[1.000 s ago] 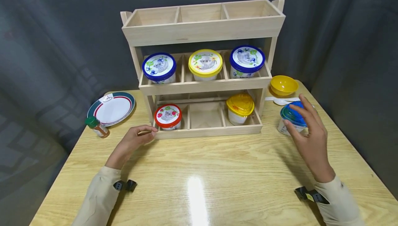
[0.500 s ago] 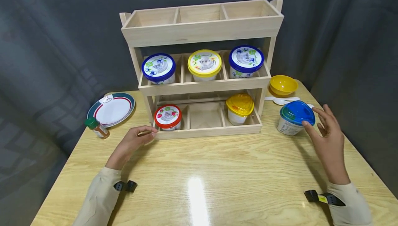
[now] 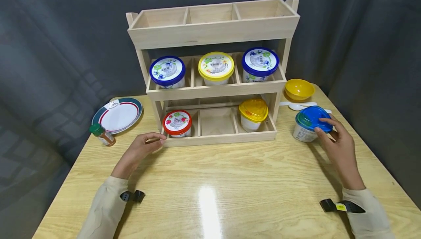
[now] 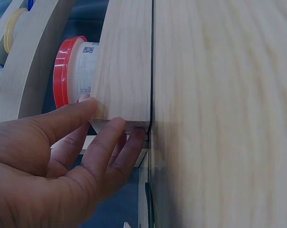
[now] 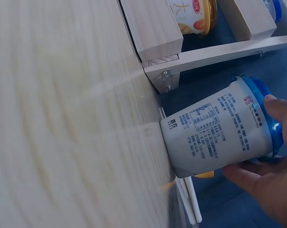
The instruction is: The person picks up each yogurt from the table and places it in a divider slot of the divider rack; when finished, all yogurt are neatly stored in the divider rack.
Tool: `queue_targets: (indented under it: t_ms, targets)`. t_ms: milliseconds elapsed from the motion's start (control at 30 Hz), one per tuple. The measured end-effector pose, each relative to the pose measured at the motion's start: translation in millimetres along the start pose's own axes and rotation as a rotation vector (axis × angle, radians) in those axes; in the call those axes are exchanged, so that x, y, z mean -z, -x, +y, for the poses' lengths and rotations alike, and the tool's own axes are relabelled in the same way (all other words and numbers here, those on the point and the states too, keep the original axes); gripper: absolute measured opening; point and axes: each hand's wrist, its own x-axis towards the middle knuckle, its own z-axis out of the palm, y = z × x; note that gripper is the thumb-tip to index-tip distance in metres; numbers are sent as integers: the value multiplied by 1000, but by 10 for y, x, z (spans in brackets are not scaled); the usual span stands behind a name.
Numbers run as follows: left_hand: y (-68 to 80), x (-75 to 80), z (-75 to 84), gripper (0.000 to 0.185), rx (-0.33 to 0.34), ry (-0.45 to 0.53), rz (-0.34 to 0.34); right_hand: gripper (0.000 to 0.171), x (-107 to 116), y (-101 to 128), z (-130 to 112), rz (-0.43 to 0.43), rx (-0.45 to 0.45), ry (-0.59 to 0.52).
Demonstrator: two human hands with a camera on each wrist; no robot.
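Right hand [image 3: 338, 144] on blue-lidded cup [image 3: 307, 125], near table edge [image 3: 371, 136].

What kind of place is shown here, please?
Probably a staged tabletop set, not a real kitchen: a wooden table before a dark curtain, with a wooden rack of lidded tubs.

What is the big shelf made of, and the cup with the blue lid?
The shelf rack looks like pale unpainted wood: grain lines show on its boards. The blue-lidded cup seems to be white plastic or coated paper with a glossy plastic lid; the right hand holds it at the lid.
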Motion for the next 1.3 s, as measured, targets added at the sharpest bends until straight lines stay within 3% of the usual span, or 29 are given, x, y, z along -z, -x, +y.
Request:
queue_targets:
  t_ms: [200, 433, 733, 1033, 1200, 1300]
  targets:
    - [3, 1, 4, 33, 0, 3, -6, 37, -5, 10, 1, 48, -22, -37]
    - [-4, 10, 10, 34, 8, -1, -12, 36, -17, 85, -125, 123, -16, -98]
    - [-3, 4, 18, 36, 19, 15, -16, 36, -113, 294, -430, 149, 285, -181]
    - [5, 9, 8, 36, 22, 12, -16, 39, -296, 526, -688, 51, 495, -269]
    - [3, 16, 6, 36, 32, -6, -11, 26, -411, 603, -740, -26, 612, -301]
    - [1, 20, 3, 35, 31, -7, -10, 43, -501, 612, -744, -63, 692, -329]
